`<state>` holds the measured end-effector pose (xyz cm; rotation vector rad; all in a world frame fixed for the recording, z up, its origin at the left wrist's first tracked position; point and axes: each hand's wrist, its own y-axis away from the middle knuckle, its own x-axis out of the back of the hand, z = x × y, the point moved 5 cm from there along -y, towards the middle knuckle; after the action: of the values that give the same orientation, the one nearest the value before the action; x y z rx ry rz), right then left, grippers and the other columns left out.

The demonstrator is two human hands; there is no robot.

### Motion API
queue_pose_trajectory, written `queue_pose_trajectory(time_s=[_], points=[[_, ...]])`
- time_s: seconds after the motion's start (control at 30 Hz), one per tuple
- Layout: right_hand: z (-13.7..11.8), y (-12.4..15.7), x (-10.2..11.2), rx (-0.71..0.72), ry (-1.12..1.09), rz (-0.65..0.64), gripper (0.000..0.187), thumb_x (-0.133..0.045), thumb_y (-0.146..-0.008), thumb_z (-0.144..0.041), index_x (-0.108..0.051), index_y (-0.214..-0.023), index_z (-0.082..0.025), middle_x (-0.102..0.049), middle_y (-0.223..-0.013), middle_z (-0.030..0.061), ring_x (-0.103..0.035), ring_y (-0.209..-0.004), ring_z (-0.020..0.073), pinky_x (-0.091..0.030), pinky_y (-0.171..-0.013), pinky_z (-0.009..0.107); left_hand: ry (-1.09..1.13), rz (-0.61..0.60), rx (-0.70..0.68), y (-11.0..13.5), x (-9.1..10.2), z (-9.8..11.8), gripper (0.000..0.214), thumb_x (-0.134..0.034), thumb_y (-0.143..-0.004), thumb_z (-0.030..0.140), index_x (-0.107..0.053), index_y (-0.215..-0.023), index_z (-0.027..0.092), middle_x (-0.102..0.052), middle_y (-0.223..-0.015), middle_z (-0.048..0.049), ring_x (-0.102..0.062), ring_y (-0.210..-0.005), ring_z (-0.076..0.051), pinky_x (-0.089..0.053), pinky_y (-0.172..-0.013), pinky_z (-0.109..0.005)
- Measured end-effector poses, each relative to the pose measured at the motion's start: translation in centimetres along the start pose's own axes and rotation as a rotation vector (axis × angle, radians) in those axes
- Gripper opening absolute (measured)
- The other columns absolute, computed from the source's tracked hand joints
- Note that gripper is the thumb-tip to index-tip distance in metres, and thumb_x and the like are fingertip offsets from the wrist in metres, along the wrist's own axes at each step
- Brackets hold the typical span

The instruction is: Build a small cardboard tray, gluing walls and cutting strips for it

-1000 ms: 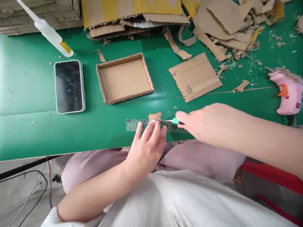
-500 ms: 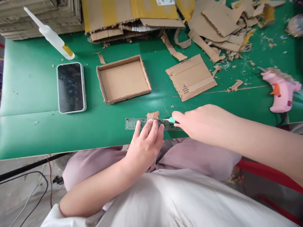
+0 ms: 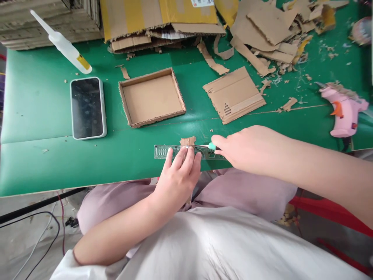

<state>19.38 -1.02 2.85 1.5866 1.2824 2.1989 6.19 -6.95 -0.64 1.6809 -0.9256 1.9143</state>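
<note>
Near the table's front edge, my left hand (image 3: 179, 171) lies with its fingers stretched out, pressing on a clear plastic ruler (image 3: 161, 152). Beneath the ruler is a narrow cardboard strip (image 3: 188, 140), whose far end sticks out beyond it; the fingers hide part of both. My right hand (image 3: 243, 149) is closed around a utility knife (image 3: 212, 146) with a teal part showing at its front. The thin blade points left along the ruler's far edge, close to my left fingertips. Most of the knife's handle is hidden in my right hand.
Beyond the hands lie a shallow cardboard tray (image 3: 153, 123) and a flat cardboard piece (image 3: 237, 93). A phone (image 3: 88, 108) and a white applicator bottle (image 3: 62, 44) are on the left. A pink glue gun (image 3: 344, 112) lies right. Cardboard scraps (image 3: 271, 29) cover the back.
The view has shifted very slightly. Both hands, the ruler and the knife keep nearly the same places; my right hand appears a touch higher.
</note>
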Motion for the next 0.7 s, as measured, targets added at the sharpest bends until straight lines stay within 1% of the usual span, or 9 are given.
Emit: queue_pose_trajectory(time_s=[0.17, 0.27, 0.4, 0.57, 0.7], points=[[0.4, 0.6, -0.3, -0.003, 0.006, 0.039, 0.028, -0.031, -0.092, -0.02, -0.056, -0.103, -0.013, -0.067, -0.066, 0.0091, -0.062, -0.057, 0.0206, -0.025, -0.051, 0.027, -0.011, 0.033, -0.018, 0.0, 0.2, 0.0, 0.034, -0.05, -0.089, 0.02, -0.057, -0.12, 0.008, -0.062, -0.121, -0.0168, -0.057, -0.114, -0.03, -0.049, -0.094, -0.051], [0.6, 0.7, -0.5, 0.005, 0.016, 0.059, 0.029, -0.029, -0.092, -0.021, -0.056, -0.101, -0.014, -0.066, -0.063, 0.0077, -0.06, -0.054, 0.0199, -0.023, -0.05, 0.027, 0.019, 0.02, -0.008, 0.0, 0.1, -0.1, 0.036, -0.049, -0.09, 0.022, -0.056, -0.122, 0.008, -0.061, -0.122, -0.0178, -0.056, -0.115, -0.03, -0.047, -0.095, -0.053], [0.7, 0.7, -0.6, 0.012, 0.046, 0.068, 0.025, -0.03, -0.093, -0.022, -0.054, -0.099, -0.015, -0.065, -0.062, 0.0062, -0.057, -0.052, 0.0174, -0.018, -0.049, 0.026, 0.023, 0.021, -0.005, 0.1, 0.0, 0.0, 0.037, -0.049, -0.089, 0.02, -0.055, -0.123, 0.008, -0.06, -0.123, -0.0179, -0.055, -0.116, -0.03, -0.047, -0.096, -0.053], [0.4, 0.7, 0.4, 0.007, 0.082, 0.099, 0.025, -0.032, -0.094, -0.028, -0.053, -0.101, -0.016, -0.066, -0.066, 0.0073, -0.059, -0.054, 0.0193, -0.016, -0.049, 0.025, 0.011, 0.01, -0.004, 0.1, -0.1, -0.1, 0.037, -0.048, -0.088, 0.018, -0.055, -0.123, 0.009, -0.061, -0.123, -0.0173, -0.056, -0.116, -0.029, -0.047, -0.097, -0.051], [-0.4, 0.0, 1.2, 0.033, 0.089, 0.11, 0.022, -0.034, -0.093, -0.023, -0.053, -0.1, -0.014, -0.066, -0.064, 0.0069, -0.061, -0.055, 0.0202, -0.016, -0.048, 0.026, -0.019, -0.001, -0.006, 0.0, 0.0, -0.1, 0.037, -0.048, -0.088, 0.018, -0.056, -0.123, 0.011, -0.061, -0.125, -0.0153, -0.056, -0.116, -0.028, -0.048, -0.096, -0.049]])
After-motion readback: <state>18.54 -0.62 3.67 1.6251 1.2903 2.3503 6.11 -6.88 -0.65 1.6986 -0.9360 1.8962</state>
